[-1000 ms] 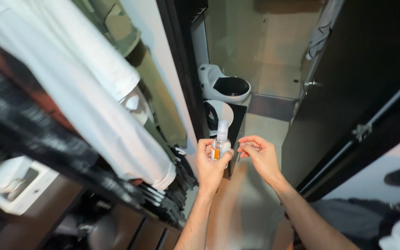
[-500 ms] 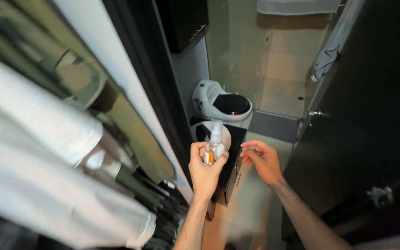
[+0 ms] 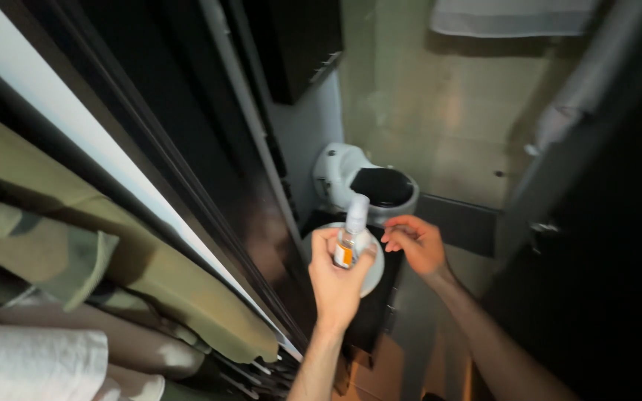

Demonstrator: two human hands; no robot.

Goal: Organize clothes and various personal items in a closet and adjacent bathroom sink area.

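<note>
Spray bottle point(image 3: 351, 236), small and with a pale cap, stands upright in the left hand point(image 3: 338, 276), whose fingers wrap closed around its lower part. The bottle is above a white basin point(image 3: 374, 276) on a dark cabinet point(image 3: 371, 321). The right hand point(image 3: 415, 243) floats just beside the bottle, fingers loosely curled and holding nothing I can see; whether its fingertips touch the bottle, I cannot tell. What is inside the bottle is not visible. Behind stands a white toilet point(image 3: 343, 174) with dark seat. Camouflage clothes point(image 3: 76, 245) hang at left, partly cut off.
</note>
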